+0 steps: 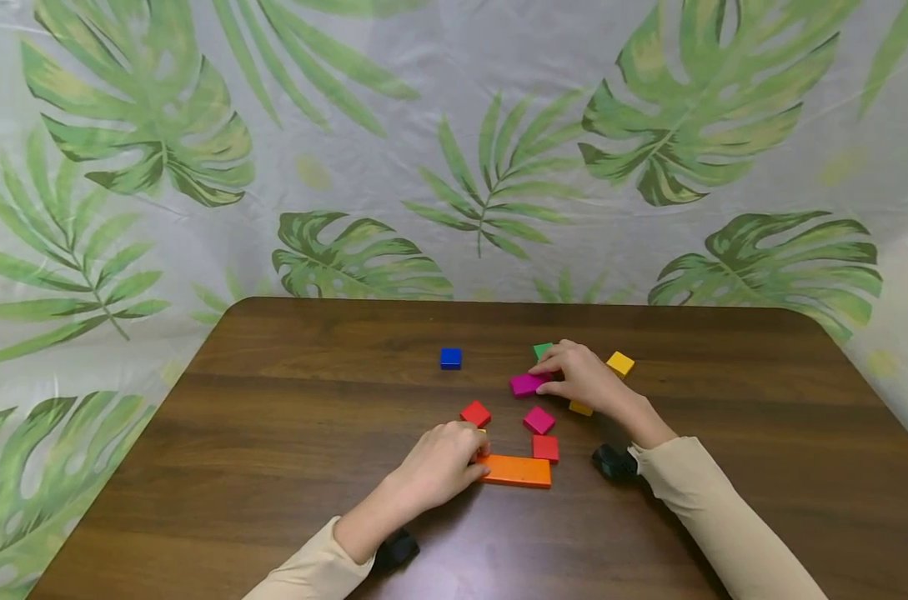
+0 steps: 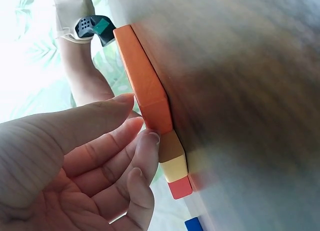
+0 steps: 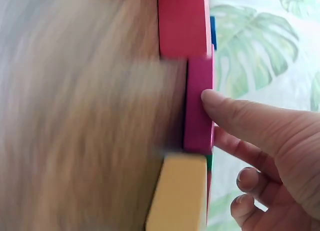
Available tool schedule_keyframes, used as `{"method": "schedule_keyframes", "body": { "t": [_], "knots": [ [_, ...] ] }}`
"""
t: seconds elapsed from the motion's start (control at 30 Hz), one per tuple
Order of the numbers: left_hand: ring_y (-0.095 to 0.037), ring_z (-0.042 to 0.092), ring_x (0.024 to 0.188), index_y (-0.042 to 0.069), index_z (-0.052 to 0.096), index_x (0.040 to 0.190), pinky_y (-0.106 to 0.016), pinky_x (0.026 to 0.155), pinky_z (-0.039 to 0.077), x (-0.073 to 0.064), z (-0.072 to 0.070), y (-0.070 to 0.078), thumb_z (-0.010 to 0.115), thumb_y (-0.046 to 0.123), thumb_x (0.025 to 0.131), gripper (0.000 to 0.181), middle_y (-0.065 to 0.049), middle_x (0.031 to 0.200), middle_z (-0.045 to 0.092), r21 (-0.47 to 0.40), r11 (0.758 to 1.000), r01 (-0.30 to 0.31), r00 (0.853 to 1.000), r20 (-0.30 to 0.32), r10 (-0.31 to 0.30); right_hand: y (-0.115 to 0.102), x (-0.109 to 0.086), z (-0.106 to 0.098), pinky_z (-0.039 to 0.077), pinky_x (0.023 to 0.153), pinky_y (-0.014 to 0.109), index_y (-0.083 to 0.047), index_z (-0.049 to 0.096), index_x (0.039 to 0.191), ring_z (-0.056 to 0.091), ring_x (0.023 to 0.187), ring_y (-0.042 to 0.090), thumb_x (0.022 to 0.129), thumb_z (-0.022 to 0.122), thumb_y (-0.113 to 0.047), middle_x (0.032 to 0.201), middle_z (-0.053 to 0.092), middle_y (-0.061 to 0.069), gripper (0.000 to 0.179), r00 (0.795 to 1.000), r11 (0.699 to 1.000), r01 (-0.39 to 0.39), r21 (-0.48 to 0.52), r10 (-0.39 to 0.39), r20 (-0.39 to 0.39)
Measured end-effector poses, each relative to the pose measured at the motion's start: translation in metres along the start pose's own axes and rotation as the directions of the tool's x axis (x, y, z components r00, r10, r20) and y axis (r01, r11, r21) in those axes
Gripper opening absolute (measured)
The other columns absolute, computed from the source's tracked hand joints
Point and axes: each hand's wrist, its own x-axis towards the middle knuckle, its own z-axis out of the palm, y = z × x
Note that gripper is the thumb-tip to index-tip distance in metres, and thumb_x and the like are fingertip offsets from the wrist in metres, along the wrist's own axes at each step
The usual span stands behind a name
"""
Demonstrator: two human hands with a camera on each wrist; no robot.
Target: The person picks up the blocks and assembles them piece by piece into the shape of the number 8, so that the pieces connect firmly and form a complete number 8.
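Observation:
A long orange block [image 1: 515, 471] lies flat near the middle of the table. My left hand [image 1: 440, 467] is at its left end, thumb at the near side and fingertips around the end, as the left wrist view shows up close. Just beyond those fingers, a yellow block [image 2: 175, 168] and a red block [image 1: 475, 413] sit, the yellow one mostly hidden in the head view. Farther right, my right hand [image 1: 584, 379] pinches a magenta block [image 1: 525, 385], its thumb [image 3: 216, 102] pressed on the side and a finger behind. A green block [image 1: 543, 351] is partly covered by that hand.
A pink block [image 1: 539, 420] and a second red block [image 1: 545, 448] lie between the hands. Two more yellow blocks [image 1: 620, 363] are around the right hand. One blue block [image 1: 450, 358] stands apart at the back. A leaf-patterned cloth [image 1: 491, 167] hangs behind the table.

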Motion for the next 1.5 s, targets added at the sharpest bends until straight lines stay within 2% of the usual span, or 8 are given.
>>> {"method": "schedule_keyframes", "body": {
  "t": [0.17, 0.37, 0.57, 0.97, 1.5],
  "knots": [
    [-0.006, 0.054, 0.064, 0.012, 0.069, 0.081, -0.019, 0.056, 0.044, 0.000, -0.001, 0.000, 0.074, 0.020, 0.079, 0.010, 0.002, 0.077, 0.065, -0.019, 1.000, -0.005, 1.000, 0.011, 0.005, -0.010, 0.005, 0.006, 0.051, 0.082, 0.040, -0.009, 0.075, 0.096, 0.060, 0.091, 0.022, 0.075, 0.077, -0.020, 0.093, 0.069, 0.005, 0.023, 1.000, 0.999, -0.003, 0.034, 0.003, 0.007],
    [-0.006, 0.055, 0.064, 0.012, 0.069, 0.081, -0.019, 0.057, 0.045, 0.001, -0.001, 0.000, 0.074, 0.021, 0.079, 0.010, 0.002, 0.077, 0.065, -0.015, 1.000, -0.007, 1.000, 0.013, 0.007, -0.021, 0.010, 0.009, 0.051, 0.076, 0.034, -0.009, 0.076, 0.094, 0.061, 0.083, 0.017, 0.076, 0.076, -0.024, 0.086, 0.069, 0.002, 0.024, 1.000, 0.999, -0.001, 0.039, 0.001, 0.014],
    [-0.007, 0.055, 0.064, 0.013, 0.069, 0.080, -0.019, 0.057, 0.045, 0.001, -0.001, 0.000, 0.074, 0.021, 0.079, 0.010, 0.002, 0.076, 0.065, -0.004, 1.000, -0.006, 1.000, 0.006, 0.006, -0.030, 0.011, 0.007, 0.051, 0.076, 0.031, -0.009, 0.075, 0.096, 0.061, 0.084, 0.015, 0.078, 0.074, -0.025, 0.088, 0.070, 0.001, 0.024, 0.998, 0.997, -0.033, 0.076, 0.029, 0.053],
    [-0.007, 0.054, 0.063, 0.012, 0.070, 0.081, -0.018, 0.057, 0.045, 0.002, 0.000, -0.001, 0.074, 0.021, 0.080, 0.010, 0.002, 0.076, 0.064, -0.015, 1.000, -0.007, 1.000, 0.018, 0.007, -0.037, 0.007, 0.005, 0.051, 0.074, 0.029, -0.008, 0.075, 0.095, 0.060, 0.082, 0.015, 0.078, 0.075, -0.025, 0.087, 0.070, 0.001, 0.024, 0.997, 0.996, -0.031, 0.085, 0.024, 0.079],
    [-0.007, 0.053, 0.063, 0.012, 0.069, 0.081, -0.019, 0.055, 0.043, 0.001, 0.000, -0.001, 0.074, 0.021, 0.079, 0.010, 0.003, 0.075, 0.063, -0.011, 1.000, -0.008, 1.000, 0.014, 0.008, -0.037, 0.004, 0.009, 0.051, 0.076, 0.029, -0.010, 0.075, 0.095, 0.061, 0.084, 0.015, 0.078, 0.075, -0.026, 0.089, 0.069, 0.000, 0.024, 0.998, 0.996, -0.018, 0.086, 0.013, 0.061]
  ]
}}
